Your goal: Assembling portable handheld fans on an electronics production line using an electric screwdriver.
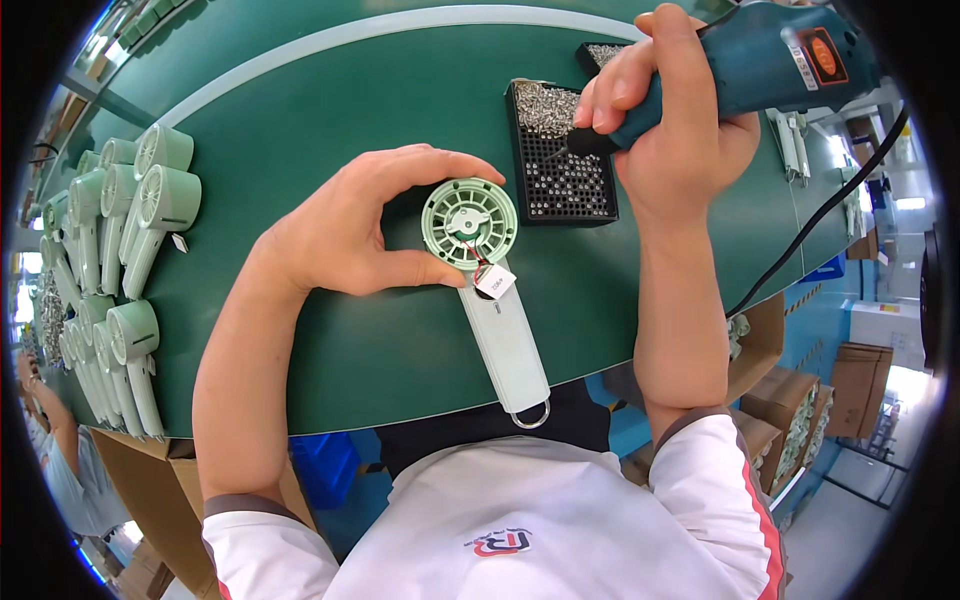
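Observation:
My left hand (345, 225) curls round the round head of a pale green handheld fan (508, 345), thumb and fingers on its rim. The fan's open head shows spokes, a small central motor and red and black wires. A small white tag (495, 282) sits where head meets handle, and a metal ring (530, 416) hangs at the handle's end. My right hand (685, 130) grips a dark teal electric screwdriver (770, 60). Its black nose points down-left over a black screw tray (570, 220), with loose screws heaped at the far end and others standing in rows of holes.
Several pale green fans (165, 200) lie in groups on the green table (340, 350) at the left. Another small screw tray (590, 60) is partly hidden behind my right hand. A black cable (820, 215) runs down the right side. Cardboard boxes (775, 400) stand below right.

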### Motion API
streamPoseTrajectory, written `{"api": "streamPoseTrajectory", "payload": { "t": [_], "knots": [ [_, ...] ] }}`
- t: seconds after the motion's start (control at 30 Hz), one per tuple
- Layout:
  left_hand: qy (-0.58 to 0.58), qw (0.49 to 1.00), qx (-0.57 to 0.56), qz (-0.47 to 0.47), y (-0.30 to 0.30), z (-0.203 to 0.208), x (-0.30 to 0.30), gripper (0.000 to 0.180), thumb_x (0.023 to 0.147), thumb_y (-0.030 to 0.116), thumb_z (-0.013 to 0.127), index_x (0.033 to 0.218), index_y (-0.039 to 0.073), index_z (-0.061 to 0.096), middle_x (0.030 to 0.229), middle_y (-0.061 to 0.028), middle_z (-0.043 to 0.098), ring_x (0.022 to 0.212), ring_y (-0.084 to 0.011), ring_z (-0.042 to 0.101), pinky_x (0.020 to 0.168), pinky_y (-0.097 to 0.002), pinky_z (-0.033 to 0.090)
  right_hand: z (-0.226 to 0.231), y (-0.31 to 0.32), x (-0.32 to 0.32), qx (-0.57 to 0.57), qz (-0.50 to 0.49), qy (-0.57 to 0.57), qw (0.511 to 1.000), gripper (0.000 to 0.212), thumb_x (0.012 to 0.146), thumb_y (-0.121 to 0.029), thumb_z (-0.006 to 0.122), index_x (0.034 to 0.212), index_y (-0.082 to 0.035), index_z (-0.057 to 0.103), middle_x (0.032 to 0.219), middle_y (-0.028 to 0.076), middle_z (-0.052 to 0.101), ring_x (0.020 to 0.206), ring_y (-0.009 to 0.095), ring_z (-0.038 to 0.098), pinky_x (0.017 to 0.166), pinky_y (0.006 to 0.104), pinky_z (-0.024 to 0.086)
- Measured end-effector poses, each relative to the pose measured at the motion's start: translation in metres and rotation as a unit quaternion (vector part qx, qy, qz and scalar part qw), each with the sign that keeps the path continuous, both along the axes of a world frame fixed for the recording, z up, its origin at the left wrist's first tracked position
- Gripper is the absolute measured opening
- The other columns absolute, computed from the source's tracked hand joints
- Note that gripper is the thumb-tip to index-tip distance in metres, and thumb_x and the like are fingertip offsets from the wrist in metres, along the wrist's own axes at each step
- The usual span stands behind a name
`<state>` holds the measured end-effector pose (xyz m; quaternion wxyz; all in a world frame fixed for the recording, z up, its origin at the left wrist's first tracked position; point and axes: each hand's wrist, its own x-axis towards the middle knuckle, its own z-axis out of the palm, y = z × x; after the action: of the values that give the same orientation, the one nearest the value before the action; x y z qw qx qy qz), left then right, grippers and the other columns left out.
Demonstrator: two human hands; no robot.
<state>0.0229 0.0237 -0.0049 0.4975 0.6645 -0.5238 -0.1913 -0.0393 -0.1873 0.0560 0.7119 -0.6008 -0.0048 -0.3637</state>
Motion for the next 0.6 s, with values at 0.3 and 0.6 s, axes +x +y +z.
{"api": "streamPoseTrajectory", "payload": {
  "t": [0.3,0.6],
  "knots": [
    [-0.014,1.0,-0.014,0.004,0.0002,-0.0011,-0.0012,0.066,0.071,0.021,0.091,0.129,0.003,0.065,0.115,-0.012,0.073,0.105,-0.0292,0.069,0.097,-0.039,0.051,-0.0044,0.0029,0.0029,-0.004,-0.001,0.007,1.0,0.02,0.102,-0.012,0.063,0.093,0.005,0.062,0.059,0.007,0.057,0.042,0.016,0.053,0.042,0.0314,0.048],
    [-0.008,1.0,-0.011,0.002,0.001,-0.0002,-0.0004,0.066,0.071,0.021,0.091,0.129,0.003,0.065,0.114,-0.0123,0.073,0.104,-0.03,0.068,0.097,-0.0391,0.051,-0.0066,0.0016,0.0062,-0.001,0.005,0.012,1.0,0.02,0.102,-0.012,0.064,0.092,0.005,0.063,0.059,0.007,0.057,0.042,0.015,0.053,0.041,0.0312,0.048]
  ]
}}
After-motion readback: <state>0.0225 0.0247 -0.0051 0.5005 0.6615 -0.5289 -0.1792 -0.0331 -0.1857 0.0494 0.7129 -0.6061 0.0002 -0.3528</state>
